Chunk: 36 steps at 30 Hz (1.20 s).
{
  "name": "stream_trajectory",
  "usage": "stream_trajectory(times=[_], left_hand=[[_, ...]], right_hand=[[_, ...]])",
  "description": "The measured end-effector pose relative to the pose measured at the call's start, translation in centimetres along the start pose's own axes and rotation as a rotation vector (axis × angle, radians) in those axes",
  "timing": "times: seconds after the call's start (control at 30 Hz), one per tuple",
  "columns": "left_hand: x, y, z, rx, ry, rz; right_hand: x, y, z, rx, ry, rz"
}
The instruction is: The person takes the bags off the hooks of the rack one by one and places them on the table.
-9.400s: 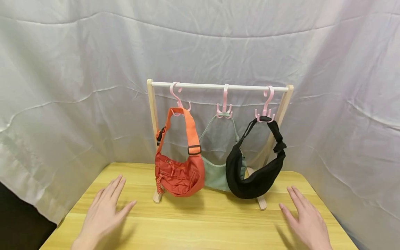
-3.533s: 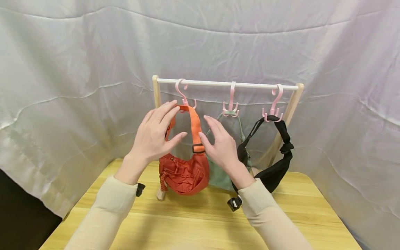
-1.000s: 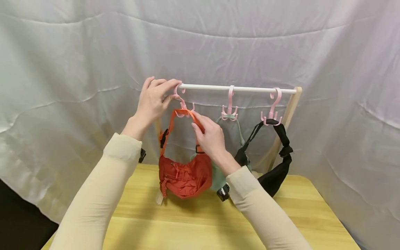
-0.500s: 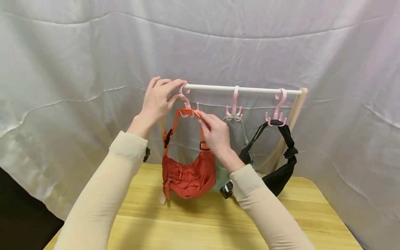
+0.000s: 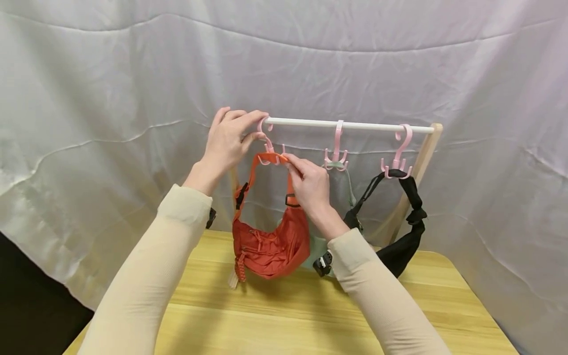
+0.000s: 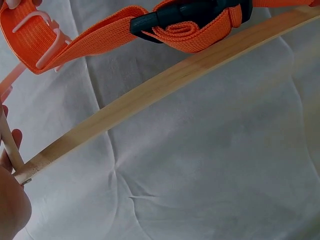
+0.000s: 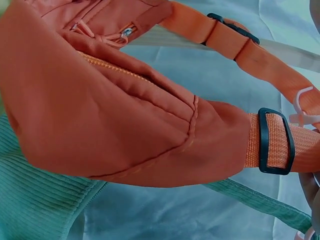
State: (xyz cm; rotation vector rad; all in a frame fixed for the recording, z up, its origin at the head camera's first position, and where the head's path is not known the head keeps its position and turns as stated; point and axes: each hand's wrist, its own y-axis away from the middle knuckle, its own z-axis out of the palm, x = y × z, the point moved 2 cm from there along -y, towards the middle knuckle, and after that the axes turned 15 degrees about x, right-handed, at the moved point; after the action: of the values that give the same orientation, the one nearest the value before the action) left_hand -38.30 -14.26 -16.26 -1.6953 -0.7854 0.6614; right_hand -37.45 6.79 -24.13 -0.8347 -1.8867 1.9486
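In the head view, a red shoulder bag [image 5: 270, 251] with an orange strap [image 5: 251, 172] hangs at the left from a pink hook [image 5: 268, 144]. The left hand [image 5: 228, 140] pinches this hook where it sits over the white rod [image 5: 372, 126] and hides the rod's left end. Thumb and fingers of the right hand [image 5: 312, 186] pinch the right side of the strap near its top. In the left wrist view, the strap [image 6: 105, 35] still loops through the hook's prongs [image 6: 50, 47]. A black slider buckle [image 7: 274, 142] shows in the right wrist view, near the right fingers.
A black bag [image 5: 399, 251] hangs at the right on its pink hook [image 5: 401, 148]. Behind the red bag and right arm hangs a green bag [image 5: 316, 249] from the middle hook [image 5: 338, 143]. The wooden stand's right post [image 5: 419, 172] rises from the yellow wooden table [image 5: 248, 320].
Both hands have risen from above the table to the rack. The left hand took hold of the hook, the right hand the orange strap. Most recently the strap's right side has lifted slightly.
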Motion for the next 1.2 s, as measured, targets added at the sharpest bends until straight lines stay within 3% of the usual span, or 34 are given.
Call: stream_trajectory(times=[0.53, 1.2], left_hand=[[0.3, 0.0, 0.2, -0.022, -0.019, -0.013], [0.1, 0.1, 0.3, -0.026, -0.029, -0.016]], right_hand=[[0.0, -0.6, 0.3, 0.081, -0.004, -0.027], [-0.1, -1.3, 0.9, 0.091, -0.002, -0.014]])
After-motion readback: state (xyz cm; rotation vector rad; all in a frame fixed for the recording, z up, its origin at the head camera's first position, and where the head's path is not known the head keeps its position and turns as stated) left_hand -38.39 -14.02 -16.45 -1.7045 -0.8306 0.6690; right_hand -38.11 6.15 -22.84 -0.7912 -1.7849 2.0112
